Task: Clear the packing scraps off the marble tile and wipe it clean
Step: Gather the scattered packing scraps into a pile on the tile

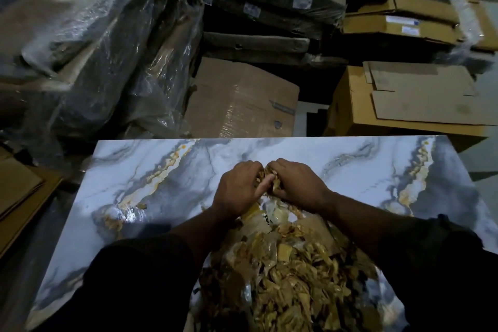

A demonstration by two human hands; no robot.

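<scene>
A glossy marble tile (140, 186), white with grey and gold veins, lies flat in front of me. A heap of brown and yellowish packing scraps (291, 272), torn paper and plastic film, covers its near middle. My left hand (237, 188) and my right hand (296, 183) sit side by side at the far end of the heap, fingers curled round a clump of scraps between them. Dark sleeves cover both forearms. A few small scraps (141, 207) lie apart on the tile to the left.
Behind the tile stand plastic-wrapped bundles (89, 43), a film-wrapped cardboard box (242, 97) and stacked cartons (409, 100) at the right. Flat cardboard sheets (18, 194) lie beside the tile's left edge. Dark wrapped slabs (272, 3) are stacked further back.
</scene>
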